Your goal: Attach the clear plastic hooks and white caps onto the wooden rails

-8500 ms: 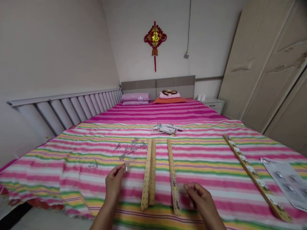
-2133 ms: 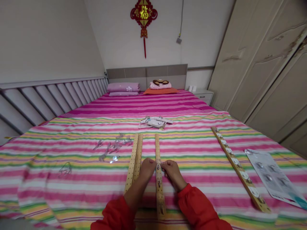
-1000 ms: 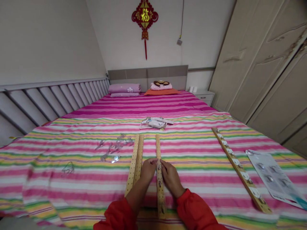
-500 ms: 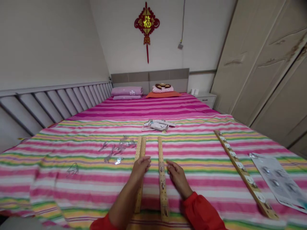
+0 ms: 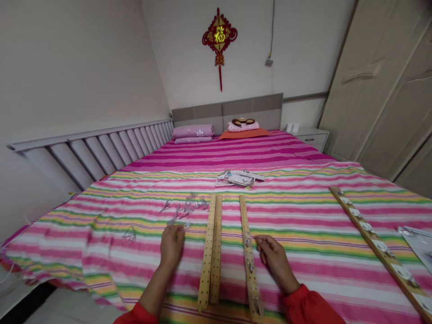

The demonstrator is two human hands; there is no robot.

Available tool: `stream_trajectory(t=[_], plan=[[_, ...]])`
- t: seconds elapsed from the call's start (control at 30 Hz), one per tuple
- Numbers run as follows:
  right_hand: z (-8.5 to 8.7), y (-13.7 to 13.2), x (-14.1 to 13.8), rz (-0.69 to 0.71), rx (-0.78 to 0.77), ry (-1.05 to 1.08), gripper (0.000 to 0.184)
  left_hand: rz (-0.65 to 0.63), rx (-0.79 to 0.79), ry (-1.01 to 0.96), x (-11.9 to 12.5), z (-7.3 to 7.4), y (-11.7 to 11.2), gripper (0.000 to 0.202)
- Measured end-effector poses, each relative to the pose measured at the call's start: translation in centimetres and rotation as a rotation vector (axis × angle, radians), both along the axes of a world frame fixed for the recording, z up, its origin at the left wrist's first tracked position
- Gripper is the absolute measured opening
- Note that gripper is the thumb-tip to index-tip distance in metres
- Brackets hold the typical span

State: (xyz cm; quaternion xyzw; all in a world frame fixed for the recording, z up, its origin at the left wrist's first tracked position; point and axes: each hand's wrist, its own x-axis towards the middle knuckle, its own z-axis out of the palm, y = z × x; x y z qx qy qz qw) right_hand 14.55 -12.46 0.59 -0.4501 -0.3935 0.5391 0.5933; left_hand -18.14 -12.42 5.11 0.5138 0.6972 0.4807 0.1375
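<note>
My left hand (image 5: 171, 246) lies on the striped bedspread to the left of a pair of perforated wooden strips (image 5: 211, 249). Its fingertips reach a scatter of small clear hooks (image 5: 184, 209) and seem to pinch one, though the piece is too small to name. My right hand (image 5: 275, 261) rests with curled fingers just right of a single wooden strip (image 5: 249, 255), close to the small metal hooks fixed on it. Nothing shows in that hand.
Another wooden strip (image 5: 378, 245) carrying round white pieces lies at the right, beside a plastic sheet (image 5: 420, 243). A pile of packets (image 5: 239, 178) sits mid-bed. Pillows (image 5: 194, 132) lie at the headboard. A slatted rail (image 5: 97, 150) runs along the left and wardrobe doors (image 5: 388, 90) stand at the right.
Both hands have left the single strip, where they were pressed together on a hook. My left hand has gone left past the paired strips to the clear hooks. My view has turned left.
</note>
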Motion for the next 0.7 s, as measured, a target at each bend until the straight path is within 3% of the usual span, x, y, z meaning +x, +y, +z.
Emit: stream_trajectory(t=[0.17, 0.3, 0.47, 0.53, 0.6, 0.7], plan=[[0.4, -0.4, 0.0, 0.023, 0.009, -0.032, 0.039, -0.043, -0.17, 0.639, 1.5, 0.5, 1.2, 0.047], [0.5, -0.5, -0.1, 0.024, 0.014, -0.056, 0.039, -0.075, -0.269, 0.821, 1.8, 0.7, 1.5, 0.044], [0.4, -0.5, -0.2, 0.03, 0.029, -0.063, 0.037, -0.114, -0.308, 0.912, 1.5, 1.3, 1.5, 0.04], [0.4, -0.4, -0.1, 0.021, 0.03, -0.053, 0.037, -0.096, -0.281, 0.873, 1.5, 1.8, 1.5, 0.04], [0.5, -0.3, 0.0, 0.018, 0.021, -0.032, 0.037, -0.067, -0.255, 0.686, 1.7, 2.6, 1.3, 0.044], [0.7, 0.0, 0.2, 0.022, -0.005, -0.001, 0.037, -0.117, -0.268, 0.064, 2.9, 4.2, 0.6, 0.054]])
